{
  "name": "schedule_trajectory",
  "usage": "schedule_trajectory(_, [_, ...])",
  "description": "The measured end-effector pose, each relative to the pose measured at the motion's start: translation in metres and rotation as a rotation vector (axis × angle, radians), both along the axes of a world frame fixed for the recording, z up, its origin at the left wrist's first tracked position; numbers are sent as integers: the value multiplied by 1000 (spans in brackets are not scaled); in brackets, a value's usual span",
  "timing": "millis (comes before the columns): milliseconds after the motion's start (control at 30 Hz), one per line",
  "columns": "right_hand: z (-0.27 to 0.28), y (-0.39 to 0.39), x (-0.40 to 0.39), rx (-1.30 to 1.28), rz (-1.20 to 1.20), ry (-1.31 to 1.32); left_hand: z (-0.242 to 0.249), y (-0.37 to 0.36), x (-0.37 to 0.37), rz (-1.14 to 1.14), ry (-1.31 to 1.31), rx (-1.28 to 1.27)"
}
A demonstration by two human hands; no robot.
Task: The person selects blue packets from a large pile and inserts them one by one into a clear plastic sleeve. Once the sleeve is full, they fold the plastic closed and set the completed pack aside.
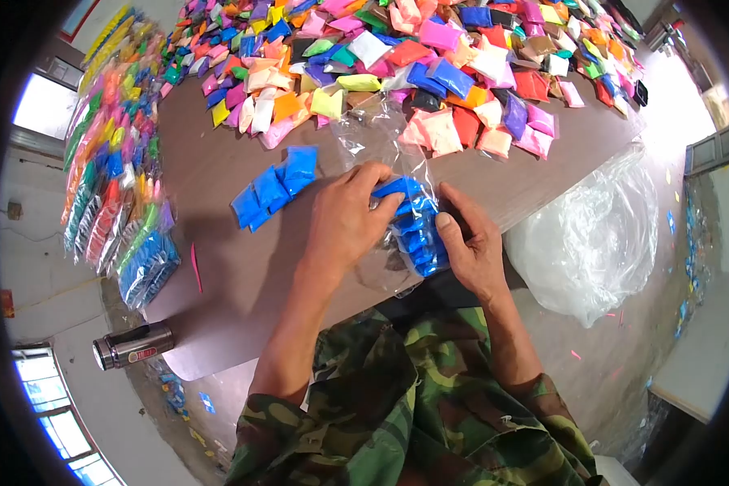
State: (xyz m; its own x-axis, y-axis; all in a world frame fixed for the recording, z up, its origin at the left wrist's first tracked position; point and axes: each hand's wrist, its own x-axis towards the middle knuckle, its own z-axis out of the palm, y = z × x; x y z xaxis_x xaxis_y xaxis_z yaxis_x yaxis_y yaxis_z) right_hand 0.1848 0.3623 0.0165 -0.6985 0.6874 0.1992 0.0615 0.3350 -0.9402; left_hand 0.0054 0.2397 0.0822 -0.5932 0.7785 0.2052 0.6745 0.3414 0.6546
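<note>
At lower centre, camouflage clothing [454, 405] is worn. At centre, a clear bag [417, 162] of blue packets [417, 232] is held by the left hand [347, 206], fingers narrowed on the plastic; its right side is flanked by the right hand [476, 243], fingers part-curled, grip uncertain. Left of centre, further blue packets [272, 190] are laid on the tabletop [235, 300]. Across the top, multicoloured packets [437, 74] are heaped.

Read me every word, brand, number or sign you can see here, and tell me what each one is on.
No text is readable.
Red label on the metal flask: pale marks, too small to read.
Blue packets in the clear plastic bag: no lettering visible.
</note>
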Motion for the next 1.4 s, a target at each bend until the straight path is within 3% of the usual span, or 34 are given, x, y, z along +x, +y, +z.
schedule_trajectory(167, [16, 5, -1, -58, 57, -37, 4, 0, -7, -52, 49, -85])
schedule_trajectory(333, [22, 17, -10, -169, 86, -49, 1, 5, -8, -124, -175, -38])
schedule_trajectory(567, [17, 17, -11, 8, 84, -67, 9, 6, -18, -241, -179, -138])
schedule_trajectory(767, [12, 15, -14, 0, 45, -41, -9, 7, -21, -360, 94, -39])
schedule_trajectory(867, [14, 16, -16, 59, 63, -66, -2, 4, -20, -309, 45, -187])
schedule_trajectory(1133, [9, 6, -18, -29, 146, -14, -7, -21, -5, -270, -106, -102])
schedule_trajectory(1233, [15, 1, -22, 62, 178, -27, -11, -34, 4, -224, -122, -52])
schedule_trajectory(1400, [25, 0, -25, -142, 171, -105, -18, -37, 5, -188, -94, -36])
